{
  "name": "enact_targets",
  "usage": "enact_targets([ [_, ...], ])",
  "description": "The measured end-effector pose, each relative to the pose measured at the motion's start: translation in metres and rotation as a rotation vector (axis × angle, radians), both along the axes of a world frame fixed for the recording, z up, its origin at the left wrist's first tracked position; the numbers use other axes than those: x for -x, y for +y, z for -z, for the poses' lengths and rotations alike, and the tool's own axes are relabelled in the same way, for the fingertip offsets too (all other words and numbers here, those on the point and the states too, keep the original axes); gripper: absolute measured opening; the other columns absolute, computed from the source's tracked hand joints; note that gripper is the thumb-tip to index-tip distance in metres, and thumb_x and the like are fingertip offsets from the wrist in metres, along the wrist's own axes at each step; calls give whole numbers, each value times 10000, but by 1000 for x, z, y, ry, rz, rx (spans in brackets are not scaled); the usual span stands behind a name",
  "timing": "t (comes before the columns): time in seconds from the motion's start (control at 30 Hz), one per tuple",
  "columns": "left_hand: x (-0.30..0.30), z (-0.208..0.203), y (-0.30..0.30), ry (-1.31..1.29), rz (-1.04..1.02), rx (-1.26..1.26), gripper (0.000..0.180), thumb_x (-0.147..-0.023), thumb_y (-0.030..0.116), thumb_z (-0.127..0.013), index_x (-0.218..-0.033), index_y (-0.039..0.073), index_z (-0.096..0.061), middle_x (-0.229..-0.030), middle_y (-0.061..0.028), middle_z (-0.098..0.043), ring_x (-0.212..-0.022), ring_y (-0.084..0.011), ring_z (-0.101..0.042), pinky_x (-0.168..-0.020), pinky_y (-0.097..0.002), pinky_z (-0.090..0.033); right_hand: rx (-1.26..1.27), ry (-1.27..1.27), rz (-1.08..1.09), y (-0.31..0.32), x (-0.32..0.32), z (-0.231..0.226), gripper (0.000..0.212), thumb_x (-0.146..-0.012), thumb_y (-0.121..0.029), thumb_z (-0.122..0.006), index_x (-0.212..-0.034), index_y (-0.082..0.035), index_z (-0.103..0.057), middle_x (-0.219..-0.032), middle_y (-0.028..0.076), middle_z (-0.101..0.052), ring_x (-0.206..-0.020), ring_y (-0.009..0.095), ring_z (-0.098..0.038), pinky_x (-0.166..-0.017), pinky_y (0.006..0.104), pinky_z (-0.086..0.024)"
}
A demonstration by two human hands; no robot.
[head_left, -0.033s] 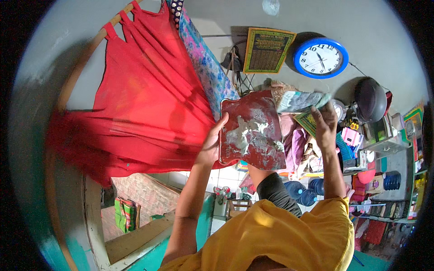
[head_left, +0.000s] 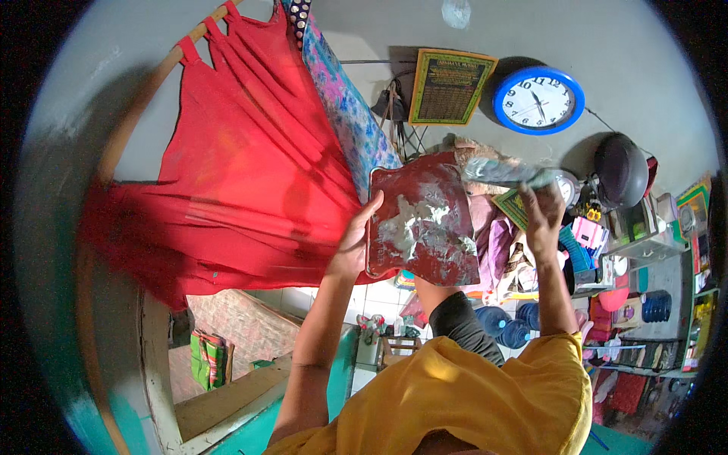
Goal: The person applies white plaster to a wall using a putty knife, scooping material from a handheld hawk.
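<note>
My left hand [head_left: 353, 241] is closed on the left edge of a dark red flat board [head_left: 447, 246], its thumb lying over the rim. Whitish-grey paste is smeared across the board's face, thickest near the middle. In my right hand [head_left: 543, 216], a flat scraper [head_left: 497, 171] smeared with the same grey paste is gripped at its right end. The scraper is blurred and seen nearly edge-on, its far end by the board's upper right corner. I cannot tell whether it touches the board.
A red curtain [head_left: 250, 174] hangs at the left from a wooden rod. Below it is a wooden-framed opening [head_left: 227, 402]. A blue-rimmed clock [head_left: 538, 100] and a framed panel [head_left: 453, 87] hang on the wall. Blue water jugs [head_left: 516, 334] and crowded shelves stand at the right.
The scraper has turned from showing its broad face to nearly edge-on, and my right hand has dipped slightly. The board and my left hand have hardly moved.
</note>
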State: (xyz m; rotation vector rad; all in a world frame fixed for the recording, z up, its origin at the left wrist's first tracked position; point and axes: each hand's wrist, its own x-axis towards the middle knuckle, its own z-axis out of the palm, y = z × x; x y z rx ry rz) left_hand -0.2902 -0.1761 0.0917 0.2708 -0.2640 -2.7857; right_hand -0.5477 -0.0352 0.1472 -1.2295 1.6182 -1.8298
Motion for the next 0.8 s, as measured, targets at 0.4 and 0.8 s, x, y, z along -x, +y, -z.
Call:
enact_targets([
  [0.4,-8,-39,22,23,-157,-32,300,-825,196,-522,-1073,26,-522,-999,-138,-597,-884,-255,-596,-795,-397,-482,304,763,-17,-15,-35,15,110,-729,-46,-513,-804,-58,-593,-934,115,-636,-1047,272,-523,-1000,492,-184],
  [0.8,-1,-46,31,-164,-267,5,323,-808,242,-510,-1079,67,-528,-949,-104,-610,-812,-200,-609,-687,-333,-514,242,691,29,11,-27,17,148,-699,-25,-492,-807,-6,-592,-930,145,-626,-997,310,-529,-906,449,-349],
])
